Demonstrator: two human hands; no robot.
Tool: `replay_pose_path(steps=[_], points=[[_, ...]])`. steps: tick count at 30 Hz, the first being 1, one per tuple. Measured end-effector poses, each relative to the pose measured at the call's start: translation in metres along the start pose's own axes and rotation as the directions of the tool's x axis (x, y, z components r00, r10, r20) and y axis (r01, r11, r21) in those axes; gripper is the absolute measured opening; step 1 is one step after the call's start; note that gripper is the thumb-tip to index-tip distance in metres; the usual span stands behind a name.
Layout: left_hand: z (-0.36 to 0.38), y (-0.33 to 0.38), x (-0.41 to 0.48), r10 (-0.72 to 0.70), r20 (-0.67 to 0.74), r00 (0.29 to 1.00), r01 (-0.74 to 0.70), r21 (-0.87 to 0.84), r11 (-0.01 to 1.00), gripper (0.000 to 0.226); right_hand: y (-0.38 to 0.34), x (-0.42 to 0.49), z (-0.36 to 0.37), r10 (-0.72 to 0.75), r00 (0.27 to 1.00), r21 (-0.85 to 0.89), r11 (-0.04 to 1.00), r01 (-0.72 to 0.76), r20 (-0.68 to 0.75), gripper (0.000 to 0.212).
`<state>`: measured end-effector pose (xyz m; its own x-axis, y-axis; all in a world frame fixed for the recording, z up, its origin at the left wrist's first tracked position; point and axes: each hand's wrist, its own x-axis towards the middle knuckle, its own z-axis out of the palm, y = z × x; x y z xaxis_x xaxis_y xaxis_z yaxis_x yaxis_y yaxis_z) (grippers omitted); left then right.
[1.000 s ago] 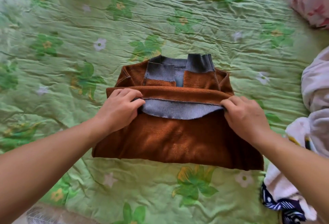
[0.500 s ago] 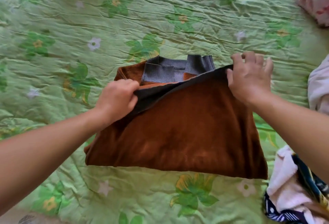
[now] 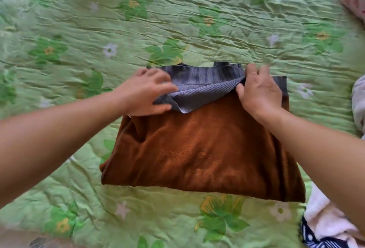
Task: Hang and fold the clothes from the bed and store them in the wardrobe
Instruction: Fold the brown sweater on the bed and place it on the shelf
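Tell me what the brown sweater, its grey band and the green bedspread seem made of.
Brown sweater: probably fleece or velour; fuzzy nap, faint sheen.
Grey band: rib knit, matte; fine parallel ridges.
Green bedspread: likely quilted cotton or a blend, flower-printed; puckered, crinkled surface.

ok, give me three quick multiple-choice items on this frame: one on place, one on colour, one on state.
1. The sweater lies:
A. on a hanger
B. on the green quilt
C. in a drawer

2. Its ribbed band is:
A. white
B. red
C. grey

3. The left hand and right hand:
A. both grip the band
B. both rest off the sweater
C. hold a hanger

Key:
1 B, it lies folded on the flowered quilt.
2 C, grey rib shows against brown cloth.
3 A, fingers and thumbs close on the band.
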<state>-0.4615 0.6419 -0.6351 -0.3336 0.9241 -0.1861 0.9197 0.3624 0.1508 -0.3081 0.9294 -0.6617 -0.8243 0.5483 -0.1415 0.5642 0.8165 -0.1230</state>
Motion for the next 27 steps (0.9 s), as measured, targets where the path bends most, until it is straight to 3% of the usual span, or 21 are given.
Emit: replay_pose_path(steps=[2,6,7,9,11,12,13,14,16,18,21,25,27], points=[[0.017,-0.006,-0.021,-0.033,0.064,0.997,0.028,0.082,0.996,0.050,0.008,-0.008,0.007,0.019,0.998,0.134,0.991,-0.026,0.052,0.028],[0.015,-0.035,-0.007,-0.141,-0.060,0.988,0.137,-0.060,0.989,0.025,0.021,-0.014,0.010,-0.035,0.997,0.274,0.962,0.013,0.074,0.022],[0.010,-0.043,0.002,-0.222,-0.097,0.970,0.210,-0.124,0.970,0.023,0.021,-0.009,0.009,-0.029,0.998,0.285,0.959,0.012,0.056,0.021],[0.003,-0.060,0.019,-0.504,-0.131,0.854,0.460,-0.262,0.848,0.023,0.019,0.000,0.006,-0.009,0.999,0.295,0.956,-0.001,0.032,0.027],[0.004,-0.067,0.027,-0.767,-0.064,0.638,0.708,-0.343,0.617,0.027,0.014,0.004,0.002,-0.034,0.998,0.347,0.938,0.013,0.055,0.030],[0.006,-0.062,0.025,-0.835,-0.020,0.550,0.768,-0.379,0.516,0.036,0.010,0.002,0.002,-0.081,0.993,0.349,0.936,0.048,0.080,0.033],[0.006,-0.051,0.019,-0.852,-0.027,0.523,0.778,-0.392,0.490,0.043,0.007,-0.002,0.003,-0.136,0.984,0.296,0.950,0.097,0.112,0.040],[0.008,-0.036,0.012,-0.824,-0.087,0.560,0.747,-0.378,0.547,0.049,0.004,-0.008,0.005,-0.177,0.976,0.199,0.969,0.150,0.129,0.050],[0.024,-0.003,-0.007,-0.656,-0.167,0.736,0.599,-0.291,0.746,0.059,-0.001,-0.027,0.014,-0.252,0.960,0.004,0.967,0.253,0.120,0.064],[0.050,0.023,-0.029,-0.511,-0.027,0.859,0.502,-0.156,0.851,0.069,-0.001,-0.044,0.029,-0.300,0.927,-0.086,0.942,0.325,0.224,0.074],[0.085,0.024,-0.044,-0.520,0.190,0.833,0.536,-0.046,0.843,0.077,0.004,-0.050,0.055,-0.262,0.866,-0.073,0.944,0.322,0.426,0.082],[0.089,0.026,-0.043,-0.594,0.104,0.798,0.603,-0.147,0.784,0.086,-0.002,-0.040,0.054,-0.194,0.842,-0.119,0.950,0.289,0.504,0.084],[0.085,0.041,-0.063,-0.732,0.017,0.681,0.700,-0.310,0.644,0.091,-0.013,-0.044,0.043,-0.199,0.870,-0.162,0.941,0.298,0.450,0.083]])
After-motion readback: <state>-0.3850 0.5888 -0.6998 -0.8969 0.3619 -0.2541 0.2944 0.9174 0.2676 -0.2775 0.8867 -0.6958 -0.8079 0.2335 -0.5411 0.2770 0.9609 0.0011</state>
